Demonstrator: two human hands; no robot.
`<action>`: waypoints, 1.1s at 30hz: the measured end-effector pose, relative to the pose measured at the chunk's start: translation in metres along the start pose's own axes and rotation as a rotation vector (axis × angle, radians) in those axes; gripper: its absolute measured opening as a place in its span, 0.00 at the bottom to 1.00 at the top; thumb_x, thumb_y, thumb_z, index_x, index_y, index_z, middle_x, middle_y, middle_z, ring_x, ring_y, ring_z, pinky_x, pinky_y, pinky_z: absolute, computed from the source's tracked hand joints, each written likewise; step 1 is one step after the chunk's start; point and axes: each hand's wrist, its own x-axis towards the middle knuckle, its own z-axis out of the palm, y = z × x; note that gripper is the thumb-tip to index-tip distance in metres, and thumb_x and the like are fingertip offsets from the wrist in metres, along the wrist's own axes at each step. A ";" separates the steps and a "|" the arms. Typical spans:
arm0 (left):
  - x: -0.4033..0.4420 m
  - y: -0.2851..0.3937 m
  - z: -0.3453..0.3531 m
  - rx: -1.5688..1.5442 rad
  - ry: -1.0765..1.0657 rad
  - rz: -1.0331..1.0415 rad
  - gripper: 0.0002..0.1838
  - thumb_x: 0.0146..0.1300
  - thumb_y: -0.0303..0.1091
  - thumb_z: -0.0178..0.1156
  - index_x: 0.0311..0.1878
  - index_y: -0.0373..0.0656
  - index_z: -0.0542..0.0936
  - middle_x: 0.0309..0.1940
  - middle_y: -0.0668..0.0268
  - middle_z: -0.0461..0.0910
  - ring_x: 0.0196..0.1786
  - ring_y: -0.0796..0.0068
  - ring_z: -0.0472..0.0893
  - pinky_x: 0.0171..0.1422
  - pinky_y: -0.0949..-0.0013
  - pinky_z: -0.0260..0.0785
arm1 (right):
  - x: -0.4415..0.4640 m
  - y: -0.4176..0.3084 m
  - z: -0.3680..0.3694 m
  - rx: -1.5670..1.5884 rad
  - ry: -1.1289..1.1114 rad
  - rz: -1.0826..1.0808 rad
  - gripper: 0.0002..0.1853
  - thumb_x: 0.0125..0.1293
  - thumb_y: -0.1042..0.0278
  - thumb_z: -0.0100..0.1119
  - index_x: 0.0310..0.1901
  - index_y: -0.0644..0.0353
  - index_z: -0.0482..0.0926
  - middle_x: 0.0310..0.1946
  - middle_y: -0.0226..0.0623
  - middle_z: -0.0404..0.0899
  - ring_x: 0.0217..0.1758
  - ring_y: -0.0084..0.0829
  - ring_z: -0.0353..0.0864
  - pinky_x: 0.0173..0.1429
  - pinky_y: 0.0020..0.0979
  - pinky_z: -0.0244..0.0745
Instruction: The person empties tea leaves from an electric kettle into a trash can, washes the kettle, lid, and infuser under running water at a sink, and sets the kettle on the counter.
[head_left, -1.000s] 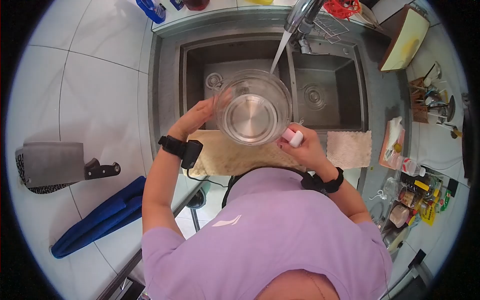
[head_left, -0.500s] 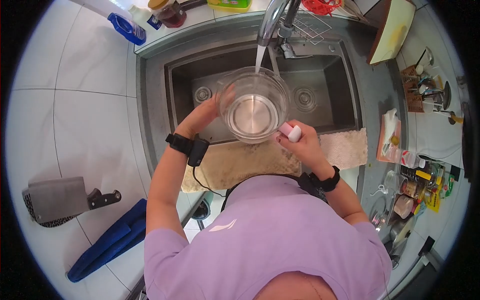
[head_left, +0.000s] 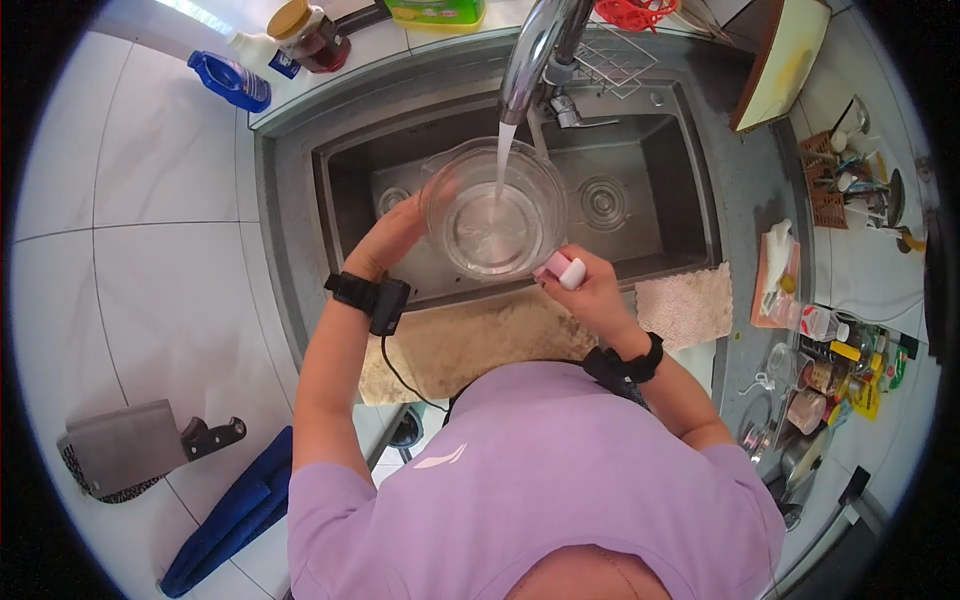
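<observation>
water (head_left: 505, 150) pours into the clear jug (head_left: 495, 235) over the sink (head_left: 655, 225), so it's likely heavy and slippery. right hand (head_left: 597, 292) holds its pink-and-white handle (head_left: 557, 264), the best spot; left hand (head_left: 398, 232) rests uncurled against its side.

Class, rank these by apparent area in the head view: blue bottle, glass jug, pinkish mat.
1. Glass jug
2. Pinkish mat
3. Blue bottle
Nearness to the camera may enlarge the jug.

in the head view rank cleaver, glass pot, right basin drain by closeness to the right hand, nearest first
1. Glass pot: its pink handle in the right hand
2. Right basin drain: ahead of the hand
3. Cleaver: far left
</observation>
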 end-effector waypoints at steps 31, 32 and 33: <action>-0.004 -0.002 -0.006 -0.089 0.197 -0.174 0.39 0.64 0.65 0.33 0.69 0.45 0.52 0.66 0.53 0.55 0.70 0.58 0.52 0.72 0.60 0.39 | 0.011 -0.005 0.036 0.125 -0.094 0.040 0.08 0.55 0.72 0.61 0.34 0.64 0.73 0.27 0.27 0.73 0.31 0.16 0.70 0.36 0.22 0.68; -0.002 -0.008 -0.008 -0.157 0.225 -0.235 0.39 0.64 0.65 0.33 0.69 0.45 0.53 0.66 0.52 0.55 0.70 0.57 0.52 0.72 0.60 0.39 | 0.017 -0.002 0.035 0.060 -0.067 0.055 0.08 0.55 0.73 0.61 0.33 0.64 0.73 0.27 0.27 0.73 0.31 0.17 0.72 0.35 0.21 0.69; 0.008 -0.007 -0.005 -0.115 0.197 -0.197 0.40 0.63 0.65 0.33 0.69 0.45 0.52 0.67 0.53 0.55 0.70 0.56 0.52 0.72 0.59 0.39 | 0.022 -0.003 0.027 0.118 -0.038 0.073 0.08 0.55 0.71 0.61 0.34 0.63 0.73 0.26 0.27 0.74 0.30 0.17 0.72 0.33 0.22 0.68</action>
